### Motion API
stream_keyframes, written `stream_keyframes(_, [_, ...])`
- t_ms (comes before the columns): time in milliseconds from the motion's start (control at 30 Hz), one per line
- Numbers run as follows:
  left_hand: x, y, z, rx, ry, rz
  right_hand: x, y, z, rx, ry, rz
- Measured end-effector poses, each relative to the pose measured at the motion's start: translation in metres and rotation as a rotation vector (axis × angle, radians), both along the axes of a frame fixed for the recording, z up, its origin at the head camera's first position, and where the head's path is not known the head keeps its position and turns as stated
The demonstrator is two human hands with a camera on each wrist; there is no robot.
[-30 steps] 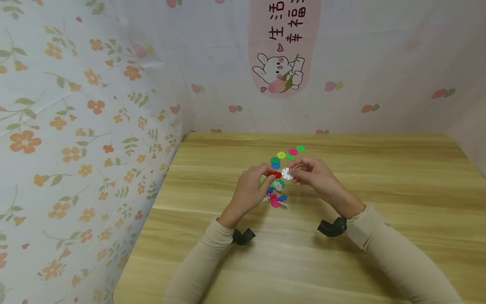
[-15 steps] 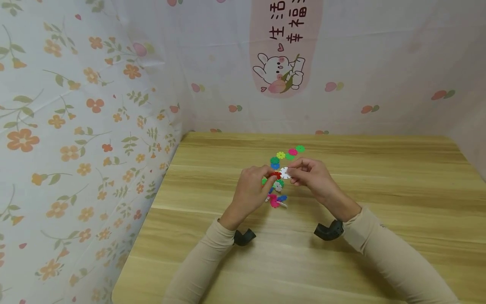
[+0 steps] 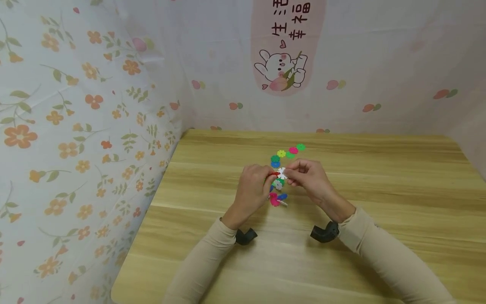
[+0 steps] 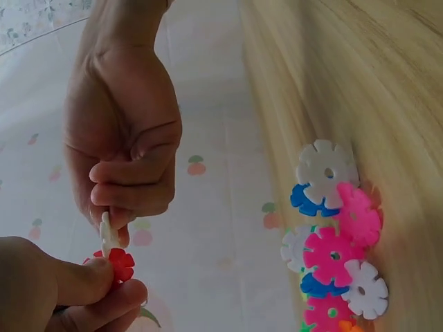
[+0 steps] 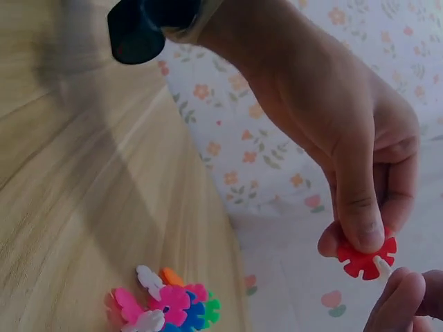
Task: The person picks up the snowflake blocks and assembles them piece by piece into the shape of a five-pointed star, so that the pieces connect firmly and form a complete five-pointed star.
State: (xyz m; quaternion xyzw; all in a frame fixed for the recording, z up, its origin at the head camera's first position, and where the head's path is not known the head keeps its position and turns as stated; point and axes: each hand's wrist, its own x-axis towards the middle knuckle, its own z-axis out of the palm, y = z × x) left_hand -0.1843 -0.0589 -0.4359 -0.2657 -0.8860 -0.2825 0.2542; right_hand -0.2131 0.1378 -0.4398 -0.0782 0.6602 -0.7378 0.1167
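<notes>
My left hand (image 3: pixel 252 190) pinches a red notched flower-shaped plastic disc (image 4: pixel 122 263) between thumb and fingers. Facing it, my right hand (image 3: pixel 313 181) pinches a white disc (image 3: pixel 282 172) of the same kind. The two discs meet at their edges, nearly at right angles to each other in the left wrist view, where the white disc's edge stands at the notched rim of the red one. Both are held up over the table. The left fingers cover part of the red disc. Beneath the hands lie joined discs, including a pink disc (image 4: pixel 333 256) and a white disc (image 4: pixel 327 173).
Behind the hands, more discs lie in a curved row: a green disc (image 3: pixel 301 147), a pink disc (image 3: pixel 293 150), a yellow disc (image 3: pixel 281 153) and a blue disc (image 3: pixel 275 164). A wooden table (image 3: pixel 379 190) carries everything. Printed cloth (image 3: pixel 212 67) hangs behind and at the left.
My right hand has moved slightly left, bringing the white disc from beside the red disc up against it. My left hand has stayed nearly still, holding the red disc.
</notes>
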Motion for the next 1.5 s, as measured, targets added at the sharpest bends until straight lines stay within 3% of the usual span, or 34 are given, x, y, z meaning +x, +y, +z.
stream_keyframes(133, [-0.003, -0.004, -0.001, 0.018, -0.032, -0.005, -0.003, -0.001, 0.004, 0.090, 0.050, 0.025])
stream_keyframes(267, [-0.004, -0.010, -0.005, 0.087, -0.157, 0.007, -0.010, -0.001, 0.002, 0.158, 0.076, 0.050])
stream_keyframes(400, [-0.001, -0.018, -0.006, 0.178, -0.247, 0.025, -0.023, 0.002, -0.010, 0.183, 0.060, 0.001])
stream_keyframes(567, [0.001, -0.023, -0.004, 0.203, -0.249, 0.041, -0.049, 0.009, -0.028, 0.221, 0.009, -0.075])
stream_keyframes(767, [0.002, -0.023, -0.002, 0.202, -0.241, 0.023, -0.078, 0.015, -0.053, 0.307, -0.029, -0.056])
stream_keyframes(967, [0.002, -0.021, -0.004, 0.201, -0.263, -0.003, -0.101, 0.027, -0.072, 0.519, -0.016, -0.121])
stream_keyframes(1067, [0.002, -0.021, -0.003, 0.201, -0.266, -0.012, -0.111, 0.034, -0.077, 0.594, -0.011, -0.150])
stream_keyframes(1267, [0.002, -0.019, -0.001, 0.199, -0.262, -0.030, -0.128, 0.040, -0.078, 0.589, -0.074, -0.177])
stream_keyframes(1500, [0.001, -0.019, -0.003, 0.217, -0.269, -0.041, -0.131, 0.041, -0.075, 0.622, -0.115, -0.134])
